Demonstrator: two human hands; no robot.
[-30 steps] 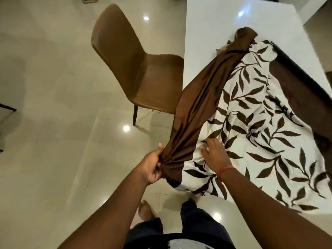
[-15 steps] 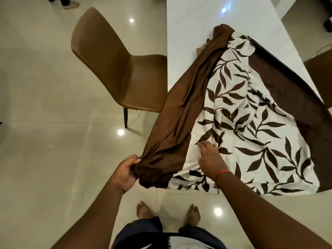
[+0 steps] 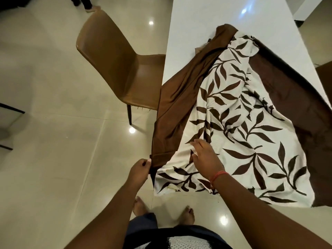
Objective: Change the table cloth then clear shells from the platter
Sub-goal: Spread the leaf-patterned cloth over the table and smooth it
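Observation:
A cream table cloth [image 3: 251, 141] with a brown leaf print and brown borders lies partly spread over the near end of a white table [image 3: 206, 24]. Its left brown border [image 3: 179, 105] hangs bunched over the table's left edge. My left hand [image 3: 141, 169] pinches the lower corner of that brown border. My right hand [image 3: 204, 157] rests on the printed cloth near the front edge, fingers straight. No platter or shells are in view.
A brown chair [image 3: 115, 65] stands at the table's left side. Another brown chair's edge [image 3: 325, 76] shows at the far right. Glossy beige floor tiles [image 3: 53, 123] lie to the left. My bare feet [image 3: 142, 205] stand at the table's near end.
My left hand has pulled the brown border out toward the left and down, so it lies flatter. My right hand has slid forward on the printed cloth. The cloth is spread wider.

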